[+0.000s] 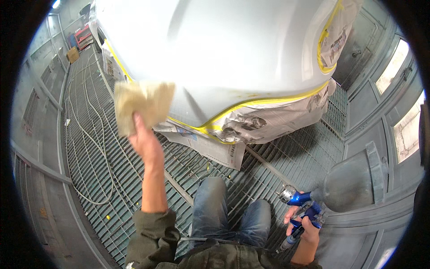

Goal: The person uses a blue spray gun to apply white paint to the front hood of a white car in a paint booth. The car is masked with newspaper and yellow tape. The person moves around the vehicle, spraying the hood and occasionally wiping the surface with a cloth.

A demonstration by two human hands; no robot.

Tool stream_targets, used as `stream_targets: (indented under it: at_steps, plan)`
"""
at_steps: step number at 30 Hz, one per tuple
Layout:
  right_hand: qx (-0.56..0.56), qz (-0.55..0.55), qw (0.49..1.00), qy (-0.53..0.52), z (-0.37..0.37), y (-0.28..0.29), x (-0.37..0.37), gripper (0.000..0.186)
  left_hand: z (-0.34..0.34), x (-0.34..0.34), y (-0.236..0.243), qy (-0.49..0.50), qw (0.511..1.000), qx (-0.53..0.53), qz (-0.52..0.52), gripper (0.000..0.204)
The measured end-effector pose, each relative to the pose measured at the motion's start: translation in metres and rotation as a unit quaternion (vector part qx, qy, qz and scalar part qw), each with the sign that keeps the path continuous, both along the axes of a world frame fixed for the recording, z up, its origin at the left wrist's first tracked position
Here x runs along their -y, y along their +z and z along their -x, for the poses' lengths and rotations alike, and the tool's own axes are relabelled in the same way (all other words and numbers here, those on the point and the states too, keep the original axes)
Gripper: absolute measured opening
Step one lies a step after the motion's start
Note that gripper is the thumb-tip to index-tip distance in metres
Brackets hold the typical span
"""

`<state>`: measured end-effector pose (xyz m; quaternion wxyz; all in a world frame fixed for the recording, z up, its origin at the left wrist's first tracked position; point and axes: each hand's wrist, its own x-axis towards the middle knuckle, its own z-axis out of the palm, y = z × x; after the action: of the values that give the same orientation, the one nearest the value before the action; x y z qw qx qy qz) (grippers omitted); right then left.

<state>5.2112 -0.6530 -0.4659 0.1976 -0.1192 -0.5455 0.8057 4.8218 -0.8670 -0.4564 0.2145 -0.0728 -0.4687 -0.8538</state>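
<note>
My left hand (145, 139) is raised in front of the car body and closed on a beige cloth (154, 101), slightly blurred. The cloth overlaps the lower edge of the light grey car panel (233, 49); whether it touches the panel I cannot tell. Down at the right, my right hand (308, 233) grips a blue spray gun (305, 207) by its handle, away from the panel. A large grey paint cup (349, 184) is attached to the gun. Yellow masking tape (264, 102) runs along the panel's bottom edge, with newspaper sheets (277, 119) hanging below.
Slatted metal grating (179, 154) covers the floor under my knees. A pale hose (104, 157) loops across it at the left. A cardboard box (72, 55) and a red rack (83, 36) stand far left. A grey wall with windows (408, 127) rises on the right.
</note>
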Motion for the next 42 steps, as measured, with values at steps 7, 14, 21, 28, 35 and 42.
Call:
stream_targets:
  at_steps: [7,14,21,28,35,42]
  plan:
    - [0.046,-0.011,0.996,-0.073,-0.025,-0.013,0.013,0.080,-0.038,-0.170,0.012,0.074,0.727,-0.424,0.536,0.068]
    - [0.064,0.013,0.992,-0.111,-0.031,-0.008,0.017,0.080,-0.029,-0.160,0.017,0.101,0.612,-0.480,0.620,0.064]
    - [0.064,0.020,0.996,-0.054,-0.024,-0.004,0.010,0.042,0.034,-0.090,-0.050,0.279,0.743,-0.304,0.527,0.051]
    - [0.072,0.049,0.996,-0.025,-0.007,0.009,0.017,0.023,0.002,-0.158,0.124,0.131,0.588,-0.513,0.611,0.071]
    - [0.035,0.035,0.999,0.015,-0.004,-0.013,0.007,0.022,-0.044,-0.247,0.109,-0.028,0.333,-0.679,0.654,0.053]
    - [0.074,0.034,0.996,-0.031,0.001,0.008,0.011,0.029,-0.044,-0.331,0.118,0.071,0.337,-0.656,0.671,0.048]
